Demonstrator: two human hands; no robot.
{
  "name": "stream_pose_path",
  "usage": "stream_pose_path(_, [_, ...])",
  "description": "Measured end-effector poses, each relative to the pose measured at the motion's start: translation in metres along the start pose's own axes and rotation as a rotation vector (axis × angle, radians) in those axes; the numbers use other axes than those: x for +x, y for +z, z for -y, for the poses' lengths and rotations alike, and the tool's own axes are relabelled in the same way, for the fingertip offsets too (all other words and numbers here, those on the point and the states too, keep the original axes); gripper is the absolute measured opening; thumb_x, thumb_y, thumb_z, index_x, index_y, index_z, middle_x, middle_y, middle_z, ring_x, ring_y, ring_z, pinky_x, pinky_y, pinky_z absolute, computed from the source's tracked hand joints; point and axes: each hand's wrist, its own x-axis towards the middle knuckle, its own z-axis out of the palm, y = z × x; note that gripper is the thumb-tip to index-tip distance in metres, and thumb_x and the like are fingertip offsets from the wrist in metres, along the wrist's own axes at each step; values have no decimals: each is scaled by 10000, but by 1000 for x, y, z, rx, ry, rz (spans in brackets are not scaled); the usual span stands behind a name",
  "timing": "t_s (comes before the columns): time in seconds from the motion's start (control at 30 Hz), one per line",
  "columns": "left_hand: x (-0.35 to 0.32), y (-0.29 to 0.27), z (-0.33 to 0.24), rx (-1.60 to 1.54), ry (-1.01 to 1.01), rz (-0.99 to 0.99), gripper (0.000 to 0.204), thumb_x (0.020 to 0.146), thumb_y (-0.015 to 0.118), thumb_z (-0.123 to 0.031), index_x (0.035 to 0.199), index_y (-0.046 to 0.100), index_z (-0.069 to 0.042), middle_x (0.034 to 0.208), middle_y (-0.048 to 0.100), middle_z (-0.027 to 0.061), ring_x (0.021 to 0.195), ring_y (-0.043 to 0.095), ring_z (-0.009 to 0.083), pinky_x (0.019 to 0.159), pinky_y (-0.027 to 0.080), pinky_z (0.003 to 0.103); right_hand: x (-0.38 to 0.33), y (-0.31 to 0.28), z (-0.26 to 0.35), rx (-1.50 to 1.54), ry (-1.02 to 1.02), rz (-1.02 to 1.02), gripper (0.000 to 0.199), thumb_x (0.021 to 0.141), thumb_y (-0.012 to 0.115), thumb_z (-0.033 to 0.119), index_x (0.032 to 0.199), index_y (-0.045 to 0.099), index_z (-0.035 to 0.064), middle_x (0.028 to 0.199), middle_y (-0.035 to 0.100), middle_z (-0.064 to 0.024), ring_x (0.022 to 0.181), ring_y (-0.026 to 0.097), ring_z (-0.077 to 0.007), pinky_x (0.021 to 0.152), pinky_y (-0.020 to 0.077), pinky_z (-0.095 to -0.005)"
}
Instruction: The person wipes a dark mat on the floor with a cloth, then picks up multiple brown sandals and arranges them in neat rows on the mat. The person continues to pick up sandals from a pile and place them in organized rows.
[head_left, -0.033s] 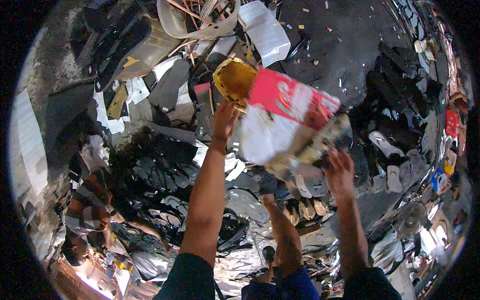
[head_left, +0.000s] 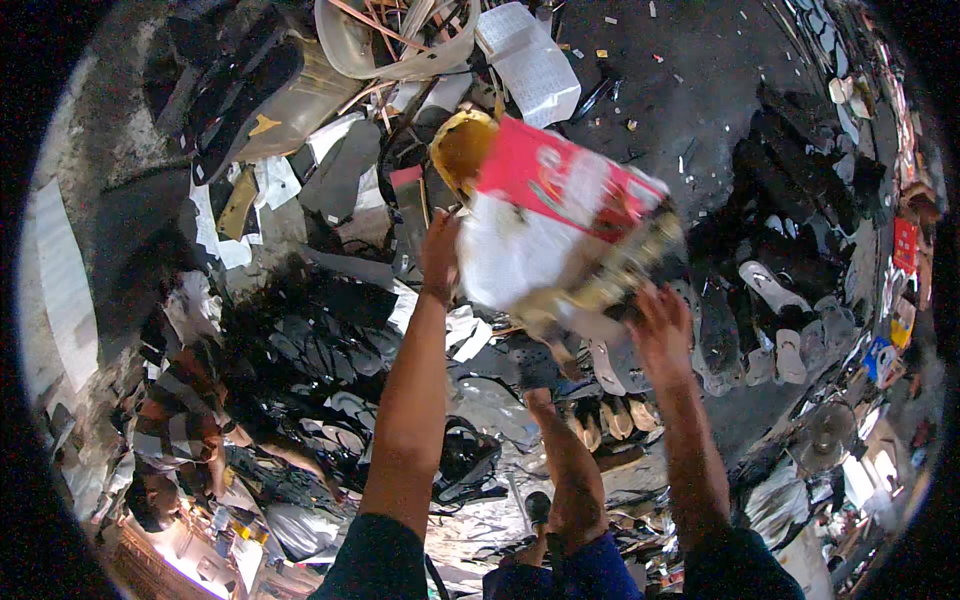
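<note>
Both my arms reach forward and hold up a large woven sack [head_left: 560,220], red and white with a yellow inside at its open mouth. The sack is tilted, blurred, and hangs above the floor. My left hand [head_left: 440,255] grips its left edge near the mouth. At the sack's lower right corner, my right hand [head_left: 660,325] has hold of it from below. Under the sack lies a heap of black sandal soles [head_left: 330,330]. My bare leg [head_left: 565,470] stretches out between my arms.
A person in a striped shirt [head_left: 170,430] sits at the left by the heap. A white sack [head_left: 530,60] and scrap lie at the top. Pale and dark sandals [head_left: 780,330] line the right side near a fan [head_left: 825,435]. The dark floor [head_left: 700,80] shows at the upper right.
</note>
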Motion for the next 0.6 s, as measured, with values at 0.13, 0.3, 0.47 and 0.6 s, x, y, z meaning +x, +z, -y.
stream_pose_path(0.13, [-95, -76, 8, 172, 17, -164, 452, 986, 620, -275, 1335, 494, -17, 1167, 592, 90, 1079, 654, 228, 873, 572, 386, 83, 138, -44, -303, -57, 49, 340, 964, 684, 240, 1166, 561, -5, 1136, 671, -101, 1041, 620, -185, 797, 490, -304])
stream_pose_path(0.3, [-249, -197, 25, 366, -245, -211, 577, 1024, 565, -323, 1463, 390, 9, 1394, 507, 188, 1222, 587, 346, 967, 541, 491, 63, 161, -68, 14, -65, -44, 446, 960, 686, 345, 1242, 586, 14, 1061, 647, -59, 996, 637, -177, 899, 493, -323])
stream_pose_path(0.47, [-361, -306, 48, 325, -321, -114, 637, 1003, 597, -380, 1495, 378, -40, 1407, 522, 165, 1234, 574, 353, 961, 533, 506, -50, 74, -39, 284, -33, 140, 401, 980, 656, 375, 1220, 597, 59, 1074, 635, -35, 1006, 639, -159, 847, 512, -334])
stream_pose_path(0.6, [-410, -314, 61, 427, -276, -61, 609, 994, 616, -379, 1472, 415, -61, 1406, 531, 158, 1212, 586, 333, 949, 537, 486, -179, -17, -42, 279, -153, 108, 354, 996, 637, 357, 1178, 605, 54, 1066, 644, -39, 972, 648, -160, 809, 514, -309])
